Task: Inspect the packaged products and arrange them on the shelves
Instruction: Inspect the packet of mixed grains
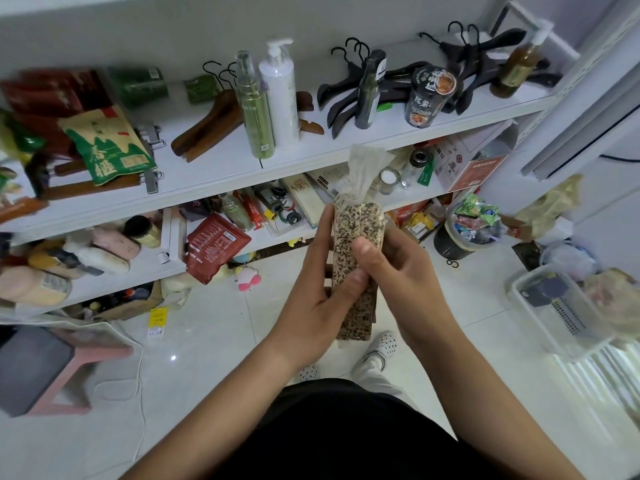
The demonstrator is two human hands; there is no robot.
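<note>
Both hands on the pkg: left hand (322,289) wraps the lower-left side w/ thumb on the front, right hand (394,268) curls round the right edge, thumb pressing mid-front. Grain pack (358,223) is a long clear bag of mixed seeds, held upright in the air in front of the shelves, over the floor (207,358). Looks like the inspect step, placing not started. Risks imo: top is gathered into a loose neck, can't tell if sealed, so tipping may spill. Upper shelf (225,168) is crowded; sliding in near the green bottle (254,109) and white pump bottle (278,95) could topple them. Pack is slim + floppy, prob won't stand.
</note>
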